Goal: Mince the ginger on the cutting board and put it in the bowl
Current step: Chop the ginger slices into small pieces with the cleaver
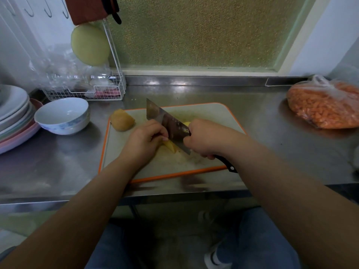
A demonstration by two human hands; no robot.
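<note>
A pale cutting board [204,115] with an orange rim lies on the steel counter. My left hand [144,140] presses a yellow ginger piece [171,146] onto the board, fingers curled. My right hand [206,139] grips the black handle of a cleaver [167,123], whose blade stands on the ginger right beside my left fingers. Another ginger chunk [122,120] rests at the board's far left corner. A white bowl [62,115] with a blue pattern stands left of the board; nothing shows inside it.
Stacked plates [13,113] sit at the far left. Behind the bowl is a white wire rack [87,90] with plastic bags. A bag of orange food [326,105] lies at the right. The counter's front edge runs just below the board.
</note>
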